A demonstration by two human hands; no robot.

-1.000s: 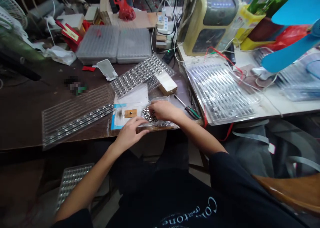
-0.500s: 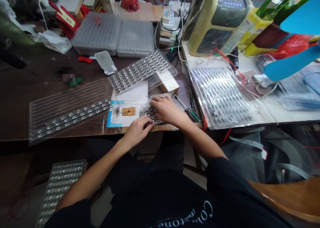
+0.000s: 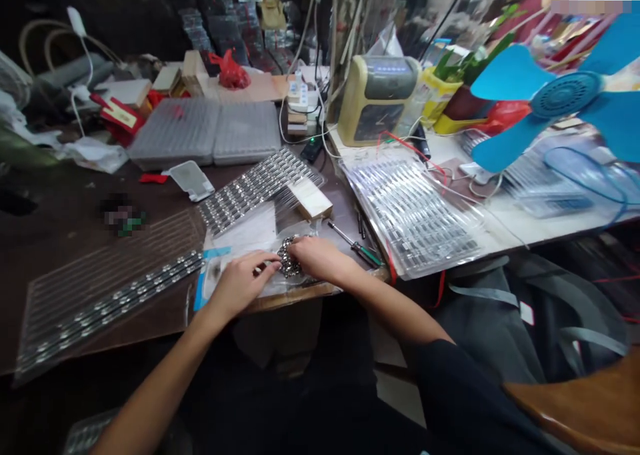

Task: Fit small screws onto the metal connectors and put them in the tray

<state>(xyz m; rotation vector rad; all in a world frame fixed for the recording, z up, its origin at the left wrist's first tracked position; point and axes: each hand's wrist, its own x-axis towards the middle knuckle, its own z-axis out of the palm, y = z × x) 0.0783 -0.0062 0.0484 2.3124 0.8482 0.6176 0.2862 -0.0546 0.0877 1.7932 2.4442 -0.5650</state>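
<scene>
At the desk's front edge lies a pile of small metal parts [image 3: 289, 256] on clear plastic. My right hand [image 3: 316, 256] reaches over its right side, fingers bent down and pressed together at the parts; what they hold, if anything, is hidden. Left of the pile is my left hand [image 3: 243, 279], its thumb and fingers apart with a gap between them, over a white sheet with blue tape [image 3: 200, 288]. A tray filled with metal pieces [image 3: 255, 188] lies behind the hands. Beside it is a small box with a white top [image 3: 311, 199].
A partly filled tray [image 3: 115, 295] lies at left. A green-handled screwdriver [image 3: 365, 252] is right of my hands. Stacked clear trays [image 3: 175, 132] stand behind. More filled trays [image 3: 415, 215] and a blue fan [image 3: 565, 95] are at right.
The view has tilted up, so more of the background and the fan show. My left hand now covers the orange-brown piece on the white sheet. My right hand's fingers have moved down onto the parts.
</scene>
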